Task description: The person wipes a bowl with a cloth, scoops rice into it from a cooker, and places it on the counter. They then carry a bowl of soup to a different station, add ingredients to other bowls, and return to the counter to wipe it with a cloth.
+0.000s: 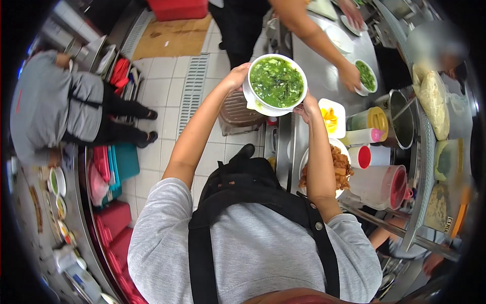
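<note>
I hold a white bowl of green soup [276,81], resting on a white plate, above the edge of a steel counter [316,71]. My left hand [237,76] grips the bowl's left rim. My right hand [307,108] supports the plate and bowl from the lower right side. Both arms are stretched forward from my grey shirt and black apron straps.
A co-worker's hand [349,77] touches a small bowl of greens [366,76] on the counter. Nearby stand a plate of fried food [343,167], a square plate with yellow food [331,117], a metal pot [402,121] and a pink pitcher [385,186]. Another person [61,109] bends at the left, beside red crates [114,223].
</note>
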`<state>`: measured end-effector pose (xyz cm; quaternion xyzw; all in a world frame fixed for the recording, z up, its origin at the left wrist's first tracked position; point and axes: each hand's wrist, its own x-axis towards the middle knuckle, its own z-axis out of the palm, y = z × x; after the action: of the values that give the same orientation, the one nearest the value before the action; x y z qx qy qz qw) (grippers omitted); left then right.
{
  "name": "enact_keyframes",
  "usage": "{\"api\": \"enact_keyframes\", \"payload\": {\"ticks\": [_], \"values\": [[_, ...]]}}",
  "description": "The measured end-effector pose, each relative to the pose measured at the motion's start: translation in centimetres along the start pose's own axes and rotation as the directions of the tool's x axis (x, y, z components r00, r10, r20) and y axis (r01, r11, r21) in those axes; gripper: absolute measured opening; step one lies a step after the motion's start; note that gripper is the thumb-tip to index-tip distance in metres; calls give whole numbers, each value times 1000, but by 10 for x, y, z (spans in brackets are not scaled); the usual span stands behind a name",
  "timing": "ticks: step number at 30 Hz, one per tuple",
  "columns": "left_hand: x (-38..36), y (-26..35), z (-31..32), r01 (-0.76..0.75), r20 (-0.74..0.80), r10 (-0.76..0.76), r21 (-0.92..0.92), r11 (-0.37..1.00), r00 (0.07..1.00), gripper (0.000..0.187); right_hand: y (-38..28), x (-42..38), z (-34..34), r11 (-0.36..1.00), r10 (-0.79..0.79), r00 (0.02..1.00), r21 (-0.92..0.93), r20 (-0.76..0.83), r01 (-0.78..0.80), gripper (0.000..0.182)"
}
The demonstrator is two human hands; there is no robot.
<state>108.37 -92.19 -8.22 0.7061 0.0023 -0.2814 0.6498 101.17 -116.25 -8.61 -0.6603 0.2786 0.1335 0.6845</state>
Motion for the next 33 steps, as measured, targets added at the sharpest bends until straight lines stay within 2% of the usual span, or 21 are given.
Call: {"api": "enact_keyframes", "payload": {"ticks": [2, 8, 9, 10, 12, 16, 19, 23, 24, 26, 33], "values": [[-44, -12, -17, 8, -53, -8, -7, 1000, 999, 37, 9, -28, 27, 999, 14, 999, 49, 49, -16, 49], [-172, -68, -77, -7, -240, -18, -100, 995, 971, 39, 43, -104, 116, 995, 54, 968, -90, 245, -33, 49], [-197, -77, -84, -23, -268, -22, -164, 986, 963, 38, 50, -118, 131, 994, 58, 961, -107, 270, -30, 50], [-201, -92, -109, -22, -257, -27, -185, 983, 966, 38, 57, -123, 159, 993, 62, 968, -116, 242, -34, 50], [-246, -112, -134, -16, -303, -52, -218, 976, 952, 37, 72, -146, 195, 992, 53, 948, -128, 314, -14, 49], [-346, -145, -165, -40, -476, -88, -253, 967, 875, 36, 109, -178, 257, 979, 99, 887, -204, 450, -6, 48], [-394, -185, -200, -72, -526, -113, -318, 945, 843, 35, 132, -200, 312, 965, 142, 856, -261, 498, -8, 46], [-492, -196, -191, -173, -700, -111, -322, 931, 705, 38, 149, -238, 359, 939, 164, 730, -332, 663, 91, 47], [-510, -221, -222, -157, -687, -188, -407, 900, 702, 39, 164, -243, 397, 904, 250, 743, -424, 620, 49, 48], [-556, -230, -237, -152, -729, -245, -432, 889, 639, 39, 168, -282, 442, 884, 271, 715, -460, 645, 81, 43], [-665, -275, -248, -279, -849, -355, -477, 833, 392, 40, 213, -339, 555, 785, 411, 502, -575, 761, 230, 48]]}}
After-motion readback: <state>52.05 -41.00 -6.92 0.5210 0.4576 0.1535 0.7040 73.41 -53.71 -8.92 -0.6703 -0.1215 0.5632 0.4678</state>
